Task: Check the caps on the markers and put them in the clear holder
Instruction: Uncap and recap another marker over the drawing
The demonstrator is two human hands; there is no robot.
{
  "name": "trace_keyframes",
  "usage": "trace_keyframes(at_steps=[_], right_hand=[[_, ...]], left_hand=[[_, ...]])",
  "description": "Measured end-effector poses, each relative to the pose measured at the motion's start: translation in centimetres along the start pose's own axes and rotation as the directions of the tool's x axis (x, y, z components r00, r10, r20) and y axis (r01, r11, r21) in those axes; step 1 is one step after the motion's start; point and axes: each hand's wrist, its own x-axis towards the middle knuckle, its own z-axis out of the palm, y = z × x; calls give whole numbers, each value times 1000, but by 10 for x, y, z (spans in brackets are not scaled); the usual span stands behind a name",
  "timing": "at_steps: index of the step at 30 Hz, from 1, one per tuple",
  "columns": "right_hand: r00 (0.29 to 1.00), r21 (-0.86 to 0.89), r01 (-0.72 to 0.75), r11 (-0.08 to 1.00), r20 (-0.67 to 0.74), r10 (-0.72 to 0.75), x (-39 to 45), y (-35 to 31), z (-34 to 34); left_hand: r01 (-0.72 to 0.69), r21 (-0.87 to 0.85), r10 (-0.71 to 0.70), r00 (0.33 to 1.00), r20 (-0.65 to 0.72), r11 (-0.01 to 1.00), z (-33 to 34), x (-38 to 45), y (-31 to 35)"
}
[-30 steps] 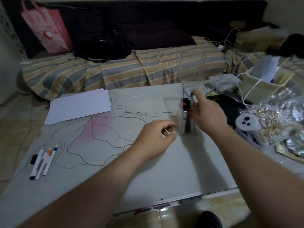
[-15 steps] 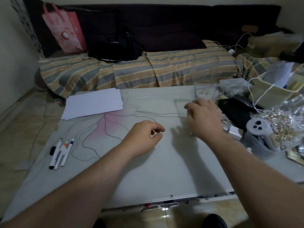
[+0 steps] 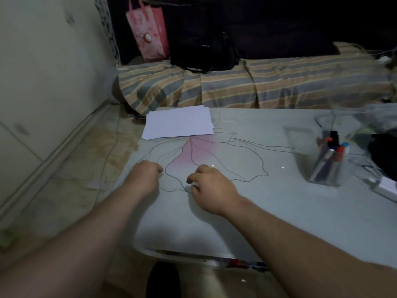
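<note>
The clear holder (image 3: 322, 179) stands on the table's right side with several markers (image 3: 334, 147) upright in it, showing red, black and blue caps. My left hand (image 3: 145, 179) rests knuckles-up near the table's left edge with its fingers curled under. What lies beneath it is hidden. My right hand (image 3: 211, 188) hovers just to its right over the flower drawing (image 3: 193, 151), fingers loosely bent and apart, holding nothing. No loose markers show on the table.
A stack of white paper (image 3: 178, 122) lies at the table's (image 3: 279, 211) far left. A striped couch (image 3: 257, 84) with a pink bag (image 3: 148, 31) and black bag (image 3: 204, 52) runs behind. Dark clutter (image 3: 384, 153) sits beyond the holder at the right edge.
Both hands have moved left, away from the holder. My right hand let go of the holder area and now sits beside my left hand. The view has swung left.
</note>
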Motion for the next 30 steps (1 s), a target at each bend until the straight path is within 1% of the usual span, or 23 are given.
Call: trace_keyframes(at_steps=[2, 5, 9, 14, 17, 19, 23, 25, 26, 28, 30], right_hand=[[1000, 0, -3, 1000, 4, 3, 2, -5, 3], [1000, 5, -17, 1000, 3, 17, 4, -4, 5], [999, -4, -37, 999, 25, 37, 2, 3, 5], [997, -26, -62, 998, 43, 63, -1, 12, 4], [996, -48, -65, 997, 58, 67, -1, 15, 4], [994, -66, -62, 996, 81, 67, -1, 16, 5], [988, -59, -70, 996, 130, 77, 3, 18, 13], [986, -52, -70, 996, 145, 77, 4, 19, 19], [985, -68, -62, 996, 155, 72, 5, 19, 22], [982, -127, -32, 991, 179, 54, 4, 19, 29], [979, -161, -13, 987, 201, 46, 2, 16, 34]], left_hand=[[-21, 26, 21, 1000, 0, 999, 7, 0, -5], [-75, -10, 74, 996, -56, 997, 17, 2, -9], [-65, -95, 54, 992, -114, 993, 26, 3, -11], [-47, -147, 35, 996, -86, 988, 29, 2, -3], [-92, -158, 80, 993, -84, 983, 32, -4, 17], [-131, -241, 112, 990, -91, 962, 36, -9, 36], [-268, -335, 271, 962, -40, 903, 38, -25, 66], [-277, -387, 272, 960, -69, 879, 37, -30, 72], [-283, -385, 270, 959, -88, 879, 35, -29, 72], [-282, -321, 259, 959, -114, 904, 26, -22, 62], [-233, -222, 202, 968, -151, 947, 11, -9, 38]])
